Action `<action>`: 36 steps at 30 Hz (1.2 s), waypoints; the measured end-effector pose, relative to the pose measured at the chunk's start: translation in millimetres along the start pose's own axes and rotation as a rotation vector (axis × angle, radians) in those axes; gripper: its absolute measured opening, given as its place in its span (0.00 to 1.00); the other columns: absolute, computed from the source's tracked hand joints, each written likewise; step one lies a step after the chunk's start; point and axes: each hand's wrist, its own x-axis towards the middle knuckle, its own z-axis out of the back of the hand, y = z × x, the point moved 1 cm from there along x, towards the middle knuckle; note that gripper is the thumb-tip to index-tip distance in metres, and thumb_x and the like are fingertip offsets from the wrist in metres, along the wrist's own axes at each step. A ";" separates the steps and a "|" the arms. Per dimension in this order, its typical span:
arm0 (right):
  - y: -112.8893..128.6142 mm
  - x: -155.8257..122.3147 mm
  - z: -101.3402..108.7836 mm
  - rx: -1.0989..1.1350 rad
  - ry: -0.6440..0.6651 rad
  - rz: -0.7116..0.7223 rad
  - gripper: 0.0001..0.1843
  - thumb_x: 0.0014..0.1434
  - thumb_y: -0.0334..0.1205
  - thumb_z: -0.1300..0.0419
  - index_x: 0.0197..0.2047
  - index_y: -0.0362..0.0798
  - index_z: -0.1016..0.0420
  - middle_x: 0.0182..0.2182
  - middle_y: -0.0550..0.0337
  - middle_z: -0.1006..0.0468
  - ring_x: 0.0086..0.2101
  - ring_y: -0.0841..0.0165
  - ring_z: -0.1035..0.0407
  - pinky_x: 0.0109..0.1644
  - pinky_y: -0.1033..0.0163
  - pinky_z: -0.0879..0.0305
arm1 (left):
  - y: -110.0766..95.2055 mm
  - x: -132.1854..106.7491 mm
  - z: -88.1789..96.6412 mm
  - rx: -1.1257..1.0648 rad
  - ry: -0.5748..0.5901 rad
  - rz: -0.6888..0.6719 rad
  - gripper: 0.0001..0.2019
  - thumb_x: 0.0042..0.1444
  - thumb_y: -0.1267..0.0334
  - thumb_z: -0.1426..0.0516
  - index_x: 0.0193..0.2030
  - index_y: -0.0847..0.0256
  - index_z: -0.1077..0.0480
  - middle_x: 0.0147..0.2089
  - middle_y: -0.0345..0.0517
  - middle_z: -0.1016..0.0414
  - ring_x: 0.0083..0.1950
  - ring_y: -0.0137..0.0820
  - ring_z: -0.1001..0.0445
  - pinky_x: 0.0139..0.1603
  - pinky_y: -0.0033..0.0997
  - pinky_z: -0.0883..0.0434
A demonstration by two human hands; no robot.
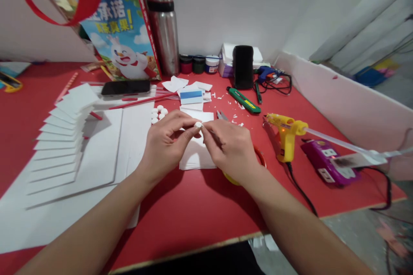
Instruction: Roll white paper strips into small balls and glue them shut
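Note:
Between the fingertips of both hands is a small white round piece (198, 125), partly covered by the fingers. My left hand (167, 139) pinches it from the left and my right hand (229, 144) from the right. Several similar white round pieces (158, 114) lie just beyond my left hand. Below the fingers are white paper sheets (197, 159). Scissors lie under my right hand; their blades (222, 115) and part of an orange handle (260, 157) show, the rest being hidden.
A staircase of white boards (58, 146) stands at left on white sheets. At right lie a yellow glue gun (285, 133) with a clear stick, a purple power strip (329, 161) and a green cutter (243, 100). Behind are a phone (125, 88), flask (164, 30) and gift bag (125, 30).

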 end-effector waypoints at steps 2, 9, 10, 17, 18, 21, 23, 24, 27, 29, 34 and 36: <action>0.6 3.5 1.7 0.280 0.069 -0.203 0.14 0.68 0.44 0.43 0.35 0.46 0.23 0.29 0.56 0.20 0.27 0.68 0.27 0.35 0.62 0.33 | 1.6 1.1 2.4 -0.019 0.023 0.025 0.06 0.64 0.67 0.40 0.41 0.60 0.20 0.39 0.46 0.23 0.40 0.31 0.23 0.40 0.29 0.25; -7.6 14.5 6.2 1.255 0.387 -0.854 0.24 0.73 0.53 0.55 0.51 0.44 0.27 0.32 0.50 0.19 0.28 0.64 0.23 0.30 0.59 0.26 | 9.0 3.7 11.2 -0.030 0.059 0.032 0.07 0.65 0.68 0.42 0.45 0.59 0.22 0.46 0.47 0.23 0.42 0.31 0.23 0.43 0.31 0.24; -8.9 14.5 6.0 1.305 0.425 -0.846 0.23 0.73 0.51 0.54 0.51 0.43 0.26 0.33 0.51 0.19 0.27 0.65 0.24 0.30 0.60 0.27 | 8.9 3.7 11.2 0.001 0.059 0.014 0.07 0.64 0.68 0.42 0.44 0.59 0.21 0.46 0.47 0.22 0.44 0.32 0.22 0.45 0.32 0.25; -9.2 10.4 2.1 1.346 0.377 -0.786 0.13 0.63 0.47 0.36 0.38 0.45 0.25 0.27 0.66 0.34 0.22 0.78 0.48 0.24 0.70 0.45 | 7.6 1.3 7.9 -0.085 0.091 0.101 0.09 0.67 0.63 0.43 0.47 0.59 0.22 0.42 0.46 0.22 0.27 0.25 0.25 0.35 0.30 0.25; -8.5 10.1 1.5 1.318 0.385 -0.762 0.13 0.63 0.48 0.35 0.37 0.45 0.25 0.27 0.67 0.35 0.22 0.78 0.50 0.24 0.70 0.47 | 7.5 1.1 7.6 -0.086 0.086 0.117 0.08 0.66 0.63 0.43 0.47 0.59 0.22 0.39 0.45 0.21 0.27 0.25 0.25 0.35 0.30 0.25; -7.2 10.1 0.2 1.195 0.380 -0.649 0.14 0.62 0.50 0.36 0.37 0.46 0.25 0.26 0.68 0.40 0.23 0.77 0.51 0.25 0.67 0.49 | 7.5 0.6 7.0 -0.111 0.080 0.164 0.08 0.66 0.62 0.42 0.46 0.60 0.23 0.33 0.42 0.22 0.27 0.26 0.24 0.34 0.29 0.26; -6.9 10.3 -0.1 1.053 0.352 -0.561 0.14 0.64 0.49 0.38 0.43 0.46 0.23 0.25 0.69 0.44 0.23 0.76 0.50 0.27 0.67 0.48 | 7.8 0.2 6.6 -0.140 0.079 0.191 0.09 0.66 0.61 0.42 0.46 0.61 0.23 0.31 0.41 0.23 0.27 0.27 0.24 0.34 0.28 0.26; -6.8 10.4 -0.2 0.955 0.336 -0.511 0.14 0.66 0.47 0.40 0.46 0.46 0.23 0.25 0.70 0.44 0.23 0.76 0.49 0.28 0.66 0.47 | 8.1 -0.1 6.3 -0.153 0.080 0.203 0.09 0.66 0.61 0.42 0.47 0.60 0.22 0.29 0.40 0.24 0.27 0.27 0.24 0.35 0.28 0.26; -5.8 9.6 0.1 0.599 0.238 -0.341 0.14 0.69 0.43 0.44 0.50 0.46 0.22 0.24 0.68 0.39 0.24 0.75 0.44 0.30 0.66 0.44 | 8.7 -1.4 4.9 -0.207 0.086 0.248 0.10 0.65 0.60 0.41 0.48 0.61 0.23 0.27 0.39 0.25 0.27 0.28 0.23 0.36 0.29 0.25; -4.6 7.9 0.0 0.379 0.142 -0.244 0.13 0.70 0.42 0.44 0.45 0.46 0.20 0.24 0.66 0.33 0.25 0.74 0.40 0.32 0.65 0.42 | 8.4 -2.2 3.4 -0.248 0.088 0.283 0.10 0.65 0.59 0.40 0.48 0.62 0.23 0.27 0.40 0.24 0.28 0.29 0.22 0.37 0.29 0.24; -1.0 2.5 -1.8 0.050 -0.038 -0.151 0.11 0.68 0.41 0.41 0.36 0.46 0.21 0.23 0.63 0.27 0.25 0.72 0.36 0.34 0.64 0.42 | 5.8 -2.3 1.0 -0.267 0.014 0.344 0.10 0.63 0.58 0.38 0.45 0.63 0.23 0.28 0.41 0.22 0.30 0.30 0.20 0.35 0.29 0.23; -0.3 1.8 -1.8 0.027 -0.050 -0.139 0.12 0.68 0.41 0.41 0.34 0.47 0.22 0.22 0.63 0.27 0.24 0.72 0.37 0.33 0.64 0.43 | 5.0 -1.9 0.7 -0.245 -0.018 0.350 0.10 0.62 0.58 0.37 0.44 0.62 0.23 0.29 0.41 0.21 0.29 0.30 0.20 0.35 0.28 0.24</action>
